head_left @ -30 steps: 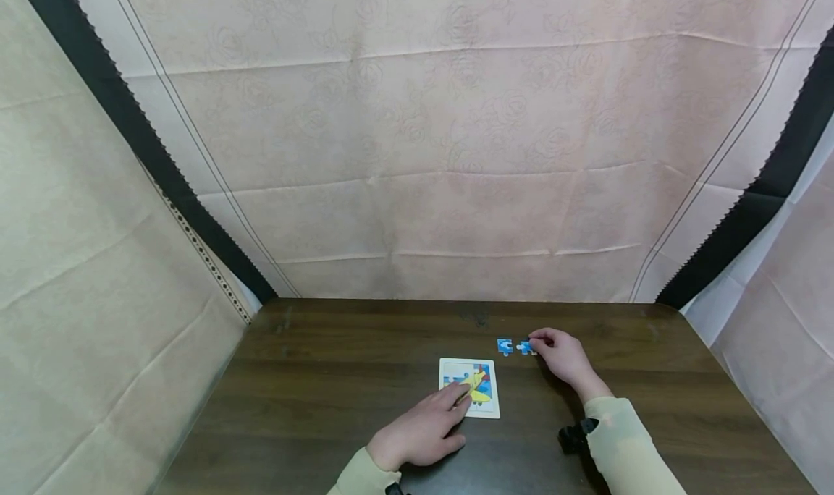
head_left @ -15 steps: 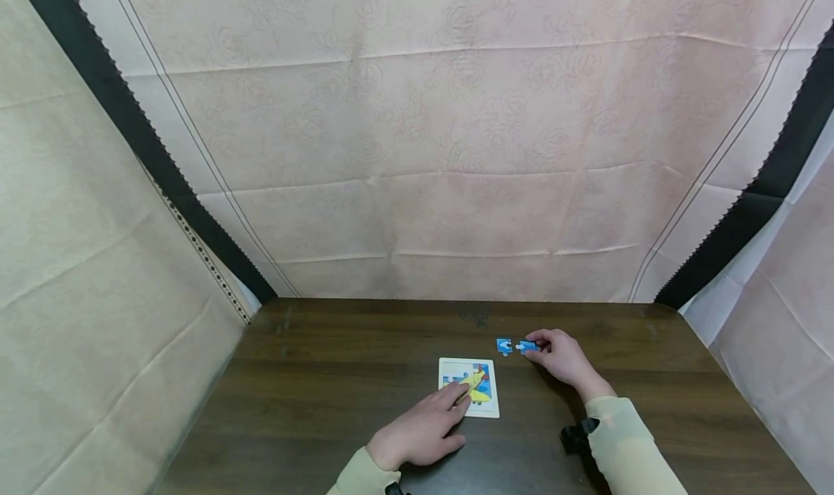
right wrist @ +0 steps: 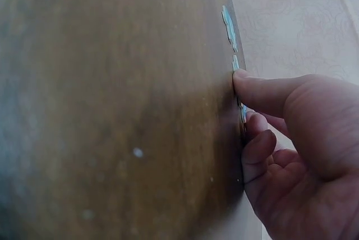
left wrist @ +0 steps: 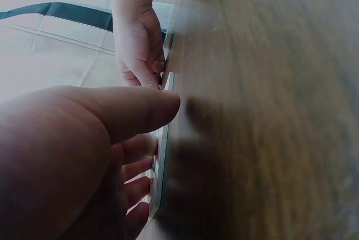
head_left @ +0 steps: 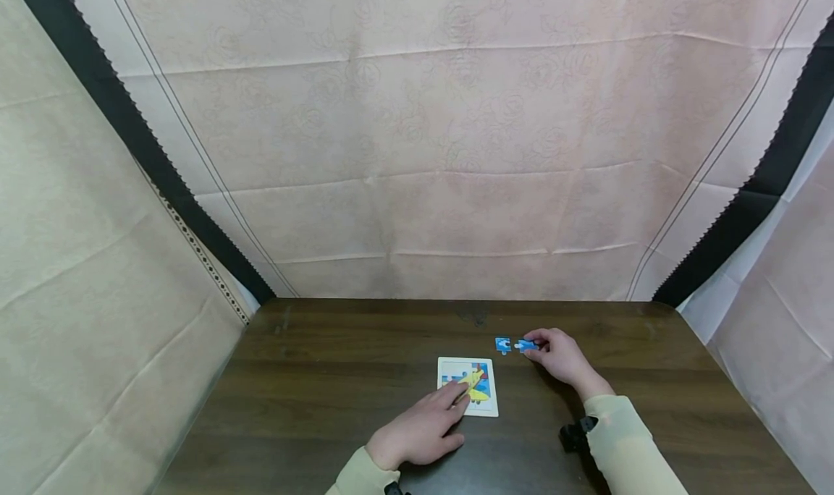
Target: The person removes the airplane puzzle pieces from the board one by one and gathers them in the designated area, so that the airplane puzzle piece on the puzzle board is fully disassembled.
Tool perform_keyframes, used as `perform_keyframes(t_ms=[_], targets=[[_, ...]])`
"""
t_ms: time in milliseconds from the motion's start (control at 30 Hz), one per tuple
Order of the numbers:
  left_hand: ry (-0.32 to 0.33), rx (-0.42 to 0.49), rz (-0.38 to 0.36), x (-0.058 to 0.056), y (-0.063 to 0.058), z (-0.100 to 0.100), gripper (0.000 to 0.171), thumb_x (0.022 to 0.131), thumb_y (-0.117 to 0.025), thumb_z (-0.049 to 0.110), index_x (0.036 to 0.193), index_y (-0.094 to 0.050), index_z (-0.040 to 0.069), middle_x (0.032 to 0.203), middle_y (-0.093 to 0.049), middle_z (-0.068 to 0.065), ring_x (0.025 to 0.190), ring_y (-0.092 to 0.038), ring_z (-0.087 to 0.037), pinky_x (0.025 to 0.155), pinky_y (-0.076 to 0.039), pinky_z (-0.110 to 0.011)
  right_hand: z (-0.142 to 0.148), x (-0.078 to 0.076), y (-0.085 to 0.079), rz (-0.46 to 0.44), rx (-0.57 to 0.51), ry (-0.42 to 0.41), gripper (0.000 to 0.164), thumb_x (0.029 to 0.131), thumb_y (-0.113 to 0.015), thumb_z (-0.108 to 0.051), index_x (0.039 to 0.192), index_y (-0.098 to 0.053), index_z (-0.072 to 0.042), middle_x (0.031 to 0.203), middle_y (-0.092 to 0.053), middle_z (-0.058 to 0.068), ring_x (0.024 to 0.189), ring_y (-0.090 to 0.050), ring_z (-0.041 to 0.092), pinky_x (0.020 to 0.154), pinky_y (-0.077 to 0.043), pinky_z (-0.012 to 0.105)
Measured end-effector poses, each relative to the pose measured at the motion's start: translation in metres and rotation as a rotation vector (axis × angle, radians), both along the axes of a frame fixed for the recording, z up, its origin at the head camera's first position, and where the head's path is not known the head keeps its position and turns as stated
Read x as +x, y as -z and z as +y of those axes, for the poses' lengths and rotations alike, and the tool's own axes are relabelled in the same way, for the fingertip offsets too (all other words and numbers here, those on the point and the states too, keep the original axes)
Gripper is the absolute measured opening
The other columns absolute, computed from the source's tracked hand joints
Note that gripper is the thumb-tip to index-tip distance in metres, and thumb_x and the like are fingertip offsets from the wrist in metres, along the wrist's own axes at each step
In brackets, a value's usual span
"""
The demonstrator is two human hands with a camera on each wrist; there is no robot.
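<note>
A white-framed jigsaw puzzle (head_left: 483, 408) with a yellow and blue picture lies on the table. My left hand (head_left: 420, 426) rests its outstretched fingers on the puzzle's left part, covering some of the picture; in the left wrist view the thumb (left wrist: 140, 108) stands away from the puzzle board (left wrist: 164, 156). Beyond the puzzle's far right corner, my right hand (head_left: 559, 357) pinches a blue puzzle piece (head_left: 524, 346) at its right end between thumb and fingers. Just left of that piece lies a second blue puzzle piece (head_left: 503, 345), a narrow gap between them.
The dark brown wooden table (head_left: 313, 394) ends at a far edge below a pale cloth backdrop (head_left: 456, 191). More pale cloth (head_left: 98, 336) hangs along the left side. A black device (head_left: 573, 437) is strapped at the right wrist.
My right hand has shifted slightly left, its thumb now lower, at the piece's near side, so more of the piece shows. My left hand has stayed on the puzzle.
</note>
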State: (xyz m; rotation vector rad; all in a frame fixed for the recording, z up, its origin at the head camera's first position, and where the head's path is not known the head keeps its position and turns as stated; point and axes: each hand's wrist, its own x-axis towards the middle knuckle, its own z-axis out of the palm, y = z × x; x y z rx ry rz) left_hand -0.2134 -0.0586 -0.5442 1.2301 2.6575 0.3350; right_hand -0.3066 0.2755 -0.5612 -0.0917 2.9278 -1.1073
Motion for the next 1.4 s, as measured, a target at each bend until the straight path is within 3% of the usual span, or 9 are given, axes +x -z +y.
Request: perform_keyframes(t_ms=[433,867,1167,1267,1400], targets=[[0.004,0.001,-0.008,-0.001,-0.001,-0.001,0.064,0.110,-0.060,0.035,0.164,-0.043,0.007,0.174,-0.028,-0.008,0.160,-0.027,-0.026,0.125,-0.032,-0.040,0.001,0.001,0.001,0.002,-0.008,-0.006,0.027,0.099,-0.078,-0.016,0.122,-0.074,-0.002,0.110,-0.063,0.012,0.090,-0.056,0.025,0.079,-0.051,0.040],[-0.025,-0.008,-0.074,-0.004,0.000,-0.001,0.065,0.110,-0.060,0.036,0.167,-0.039,0.011,0.176,-0.025,-0.004,0.161,-0.024,-0.021,0.127,-0.030,-0.039,0.003,-0.001,0.002,-0.011,-0.033,-0.007,0.031,0.098,-0.080,-0.019,0.125,-0.074,-0.004,0.113,-0.065,0.012,0.089,-0.057,0.024,0.077,-0.050,0.037],[-0.003,0.015,0.007,-0.006,-0.003,0.001,0.060,0.110,-0.061,0.037,0.163,-0.048,0.011,0.171,-0.036,-0.005,0.156,-0.035,-0.021,0.123,-0.036,-0.037,0.009,0.004,-0.004,-0.021,-0.156,0.025,0.036,0.104,-0.072,-0.021,0.135,-0.070,-0.004,0.128,-0.068,0.019,0.107,-0.062,0.031,0.089,-0.053,0.046],[-0.012,0.020,0.032,-0.006,-0.005,0.003,0.058,0.109,-0.062,0.036,0.161,-0.050,0.013,0.167,-0.041,-0.004,0.153,-0.039,-0.020,0.122,-0.038,-0.037,0.001,0.010,-0.006,0.015,-0.163,0.060,0.034,0.106,-0.070,-0.021,0.135,-0.070,-0.004,0.128,-0.067,0.019,0.108,-0.062,0.032,0.092,-0.052,0.047],[-0.035,0.017,0.068,-0.006,-0.006,0.006,0.056,0.109,-0.063,0.037,0.159,-0.054,0.013,0.163,-0.047,-0.004,0.149,-0.044,-0.019,0.120,-0.040,-0.037,-0.021,0.018,-0.012,0.073,-0.159,0.036,0.030,0.106,-0.069,-0.019,0.133,-0.071,-0.006,0.126,-0.067,0.016,0.105,-0.061,0.030,0.090,-0.054,0.046]])
